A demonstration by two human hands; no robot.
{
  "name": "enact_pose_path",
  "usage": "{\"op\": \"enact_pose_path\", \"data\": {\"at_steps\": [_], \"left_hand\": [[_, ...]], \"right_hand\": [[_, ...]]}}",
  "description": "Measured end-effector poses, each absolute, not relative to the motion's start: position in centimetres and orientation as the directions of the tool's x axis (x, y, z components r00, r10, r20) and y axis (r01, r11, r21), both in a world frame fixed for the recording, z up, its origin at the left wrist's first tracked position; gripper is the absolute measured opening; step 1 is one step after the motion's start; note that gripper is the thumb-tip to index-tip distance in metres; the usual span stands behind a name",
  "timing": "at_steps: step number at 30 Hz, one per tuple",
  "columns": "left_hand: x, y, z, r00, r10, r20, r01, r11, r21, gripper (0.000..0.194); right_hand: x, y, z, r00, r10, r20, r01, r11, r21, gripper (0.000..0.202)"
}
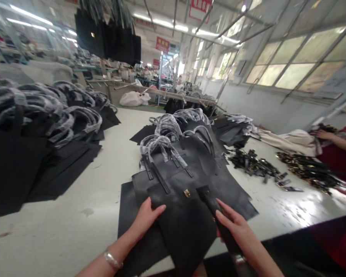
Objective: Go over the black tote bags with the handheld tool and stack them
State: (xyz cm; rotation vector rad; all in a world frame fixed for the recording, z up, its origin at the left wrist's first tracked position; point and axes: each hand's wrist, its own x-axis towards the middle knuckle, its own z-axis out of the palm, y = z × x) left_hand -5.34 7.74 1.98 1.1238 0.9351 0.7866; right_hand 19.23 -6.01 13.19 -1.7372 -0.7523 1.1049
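Observation:
A black leather bag panel (184, 227) with plastic-wrapped handles (161, 144) and a small gold clasp (187, 193) lies in front of me, its near end hanging toward my body. My left hand (147, 217) is closed on the panel's left edge, thumb on top and fingertips hidden. In my right hand (232, 223) is a wide black leather strap (219, 217), held along its length at the panel's right side. The strap's far end rests near the clasp; a metal piece (238, 259) shows toward its near end. More black panels (230, 184) lie underneath and behind.
Stacks of black panels with wrapped handles (43, 154) cover the white table's (103, 192) left side. Small black straps with gold fittings (253, 165) lie in piles at right. Another person's hand (325, 134) is at the far right. Black bags (106, 38) hang overhead.

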Motion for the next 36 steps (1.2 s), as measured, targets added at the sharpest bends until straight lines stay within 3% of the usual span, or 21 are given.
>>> {"op": "enact_pose_path", "data": {"at_steps": [3, 6, 12, 17, 21, 26, 31, 36], "left_hand": [[-4.6, 7.8, 1.7, 0.336, 0.934, -0.119, -0.030, 0.137, 0.990, 0.045], [-4.3, 7.8, 1.7, 0.282, 0.952, -0.123, -0.009, 0.130, 0.991, 0.041], [-4.1, 7.9, 2.2, 0.332, 0.900, -0.283, 0.094, 0.267, 0.959, 0.029], [-4.9, 8.2, 3.3, 0.350, 0.864, -0.363, 0.216, 0.303, 0.928, 0.026], [-6.4, 7.8, 3.7, 0.408, 0.798, -0.443, 0.303, 0.340, 0.891, 0.030], [-7.2, 7.0, 3.9, 0.461, 0.766, -0.448, 0.329, 0.321, 0.888, 0.028], [-7.1, 6.8, 4.2, 0.450, 0.766, -0.459, 0.330, 0.335, 0.883, 0.025], [-7.2, 7.1, 4.0, 0.447, 0.759, -0.474, 0.324, 0.356, 0.876, 0.024]], "right_hand": [[23.0, -9.4, 11.0, 0.581, 0.722, -0.375, -0.081, -0.407, -0.910, 0.079], [25.8, -11.5, 9.5, 0.652, 0.638, -0.409, -0.133, -0.436, -0.890, 0.079], [27.9, -10.6, 9.1, 0.647, 0.588, -0.485, -0.181, -0.500, -0.847, 0.069], [28.5, -8.8, 10.3, 0.735, 0.562, -0.380, -0.111, -0.453, -0.885, 0.074], [27.5, -8.4, 11.6, 0.704, 0.611, -0.362, -0.054, -0.463, -0.885, 0.083], [24.3, -6.0, 11.9, 0.471, 0.773, -0.424, 0.004, -0.482, -0.876, 0.084], [21.3, -1.4, 11.4, 0.273, 0.837, -0.474, 0.064, -0.508, -0.859, 0.075], [20.0, 2.7, 11.8, 0.316, 0.852, -0.418, 0.111, -0.470, -0.875, 0.069]]}}
